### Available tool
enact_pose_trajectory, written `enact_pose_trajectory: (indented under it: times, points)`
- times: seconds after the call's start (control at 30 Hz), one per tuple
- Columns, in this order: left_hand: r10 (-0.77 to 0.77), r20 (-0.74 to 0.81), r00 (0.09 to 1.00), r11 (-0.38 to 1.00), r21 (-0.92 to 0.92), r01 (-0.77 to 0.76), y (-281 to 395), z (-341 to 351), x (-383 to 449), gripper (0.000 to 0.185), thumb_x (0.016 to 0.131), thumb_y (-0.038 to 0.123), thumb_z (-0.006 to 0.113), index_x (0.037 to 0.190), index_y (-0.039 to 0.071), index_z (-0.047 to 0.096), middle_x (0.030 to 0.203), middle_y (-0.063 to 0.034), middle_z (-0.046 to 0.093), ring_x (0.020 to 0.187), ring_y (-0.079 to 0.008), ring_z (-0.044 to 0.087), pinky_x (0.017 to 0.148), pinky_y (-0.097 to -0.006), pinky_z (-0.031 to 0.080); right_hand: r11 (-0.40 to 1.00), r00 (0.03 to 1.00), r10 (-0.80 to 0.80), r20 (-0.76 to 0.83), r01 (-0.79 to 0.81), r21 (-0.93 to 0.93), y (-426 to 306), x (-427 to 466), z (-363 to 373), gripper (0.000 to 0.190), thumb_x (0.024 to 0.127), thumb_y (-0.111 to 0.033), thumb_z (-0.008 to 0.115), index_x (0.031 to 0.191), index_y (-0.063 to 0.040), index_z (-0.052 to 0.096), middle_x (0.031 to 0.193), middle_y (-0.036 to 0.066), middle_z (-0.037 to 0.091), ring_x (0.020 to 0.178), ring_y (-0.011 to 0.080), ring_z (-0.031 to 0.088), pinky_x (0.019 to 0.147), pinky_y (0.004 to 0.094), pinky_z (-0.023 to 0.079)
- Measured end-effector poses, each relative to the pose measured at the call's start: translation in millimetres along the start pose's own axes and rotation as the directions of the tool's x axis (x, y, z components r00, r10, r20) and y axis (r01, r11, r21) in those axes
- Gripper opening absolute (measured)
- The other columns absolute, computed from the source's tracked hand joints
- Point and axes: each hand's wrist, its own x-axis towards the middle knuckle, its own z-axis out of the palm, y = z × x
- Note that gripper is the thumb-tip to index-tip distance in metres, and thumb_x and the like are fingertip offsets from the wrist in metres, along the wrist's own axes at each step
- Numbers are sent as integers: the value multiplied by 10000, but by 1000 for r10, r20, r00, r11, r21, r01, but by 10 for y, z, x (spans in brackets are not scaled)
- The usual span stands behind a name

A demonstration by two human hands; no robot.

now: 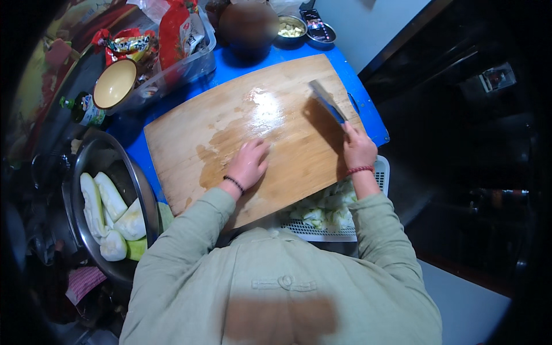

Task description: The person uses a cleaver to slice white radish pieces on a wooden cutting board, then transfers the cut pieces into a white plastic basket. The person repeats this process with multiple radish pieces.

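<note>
A large wooden cutting board (293, 159) lies before me, its surface wet in the middle and left. My left hand (249, 163) rests over the wet patch with fingers slightly curled and the thumb apart; I see nothing in it. In my right hand (359, 146) is the handle of a cleaver (324, 97), raised above the board's right side with its shadow beneath. Below the board's near edge, a white plastic basket (381, 170) holds chopped pale green vegetable pieces (327, 211), partly hidden by the board and my right arm.
At left, a steel basin (140, 185) holds several peeled pale gourd pieces (113, 196). A plastic bin (189, 71) of packets, a cream bowl (114, 83) and a green-capped bottle (84, 108) stand behind it. Far back are a bowl of pale pieces (291, 29) and a phone (315, 25).
</note>
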Motion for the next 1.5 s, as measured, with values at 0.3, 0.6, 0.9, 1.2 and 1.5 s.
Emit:
enact_pose_trajectory:
  times: [0.3, 0.6, 0.9, 1.2, 1.5]
  points:
    - [-85, 176, 981, 988, 139, 61, -7, 130, 388, 93, 777, 57, 631, 868, 57, 651, 906, -174, 628, 914, -371, 610, 808, -453, 511, 985, 998, -17, 52, 8, 170, -292, -76, 265, 267, 746, -272, 798, 976, -149, 737, 939, 69, 609, 923, 285, 597, 743, 414, 508]
    - [-262, 221, 939, 964, 108, 243, 79, 113, 301, 109, 800, 109, 643, 900, 99, 686, 874, -142, 698, 860, -349, 671, 771, -455, 539, 999, 920, 3, 392, -16, 31, -840, 188, 694, 103, 844, -131, 616, 829, -72, 700, 894, 174, 672, 875, 355, 675, 758, 453, 560]
    - [-541, 284, 791, 522, -624, 581, 126, 336, -49, 88, 834, 88, 701, 897, 36, 668, 741, -84, 670, 676, -170, 662, 610, -326, 541, 941, 809, -40, 587, -167, 294, -950, -125, 382, 201, 775, -250, 735, 795, -52, 705, 771, 166, 705, 722, 314, 697, 692, 415, 568]
    - [-198, -97, 975, 934, -322, 157, 422, 249, -474, 104, 745, 163, 744, 815, 89, 723, 855, -91, 649, 929, -318, 611, 860, -409, 518, -576, 434, -265, 861, -787, 219, -1260, -1011, 17, 155, 947, -181, 567, 1071, -98, 606, 1019, 46, 639, 927, 189, 662, 748, 329, 598]
    - [1, 7, 1000, 930, -367, 1, 752, -458, -771, 391, 726, 164, 760, 1101, 106, 667, 1018, -107, 594, 1021, -316, 571, 915, -427, 473, -428, 451, -108, 886, -825, 368, -1090, -1140, -326, 88, 909, -83, 567, 992, -59, 588, 918, 62, 614, 842, 173, 613, 689, 304, 519]
